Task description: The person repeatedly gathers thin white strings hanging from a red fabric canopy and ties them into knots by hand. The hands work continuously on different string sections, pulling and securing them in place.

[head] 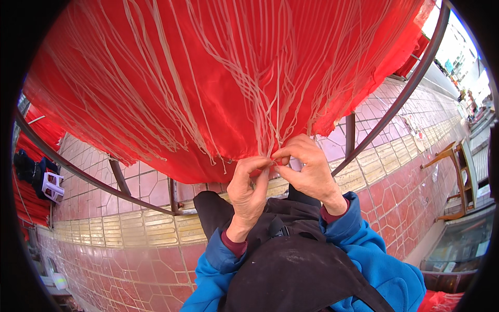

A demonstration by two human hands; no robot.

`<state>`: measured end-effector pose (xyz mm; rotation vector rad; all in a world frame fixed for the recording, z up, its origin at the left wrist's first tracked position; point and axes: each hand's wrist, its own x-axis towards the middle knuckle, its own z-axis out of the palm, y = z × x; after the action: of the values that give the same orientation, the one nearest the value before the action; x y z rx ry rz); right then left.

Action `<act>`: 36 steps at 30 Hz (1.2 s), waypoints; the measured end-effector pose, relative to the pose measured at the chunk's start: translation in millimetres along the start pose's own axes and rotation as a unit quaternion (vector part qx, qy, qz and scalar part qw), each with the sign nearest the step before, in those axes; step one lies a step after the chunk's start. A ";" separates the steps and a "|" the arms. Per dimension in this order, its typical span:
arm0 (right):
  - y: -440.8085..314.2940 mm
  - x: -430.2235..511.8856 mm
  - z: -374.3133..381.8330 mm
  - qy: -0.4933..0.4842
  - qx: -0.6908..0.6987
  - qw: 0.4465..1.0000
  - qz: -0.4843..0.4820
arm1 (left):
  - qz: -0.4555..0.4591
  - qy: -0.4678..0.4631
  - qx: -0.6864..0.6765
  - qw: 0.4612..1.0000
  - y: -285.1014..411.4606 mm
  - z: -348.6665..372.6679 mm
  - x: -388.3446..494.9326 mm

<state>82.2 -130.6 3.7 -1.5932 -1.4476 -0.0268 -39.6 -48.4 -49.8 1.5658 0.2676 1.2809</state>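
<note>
A large piece of red fabric spreads before me, with many pale strings running down over it to loose ends near its lower edge. My left hand pinches a bunch of these strings between thumb and forefinger at the fabric's edge. Right beside it, my right hand has thumb and forefinger at the same string ends, the fingertips of both hands nearly touching. Exactly how the strings cross between the fingertips is too small to tell. Other strings hang loose on both sides of my hands.
A dark metal frame rail curves around the fabric, with legs on the tiled pavement. A white plastic stool stands far left beside more red fabric. At the right are a wooden chair and a glass-fronted case.
</note>
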 end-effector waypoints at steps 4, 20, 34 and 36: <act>-5.3 4.7 -0.8 -0.008 -0.110 0.993 -0.038 | 0.001 -0.002 -0.010 1.000 -1.4 -0.4 0.2; -4.7 3.5 -11.7 -0.058 0.049 0.996 0.056 | 0.113 -0.006 0.194 0.974 1.6 2.9 10.6; -14.0 5.9 -25.0 -0.102 0.176 0.967 0.152 | 0.144 -0.052 0.225 0.962 -5.7 -2.5 12.3; -13.1 6.0 -26.9 -0.097 0.180 0.966 0.159 | 0.128 -0.045 0.218 0.966 -3.9 -2.8 12.6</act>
<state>88.5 -144.9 29.8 -1.5305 -1.2376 0.5619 -35.2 -36.3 -45.9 2.0836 0.3112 1.4078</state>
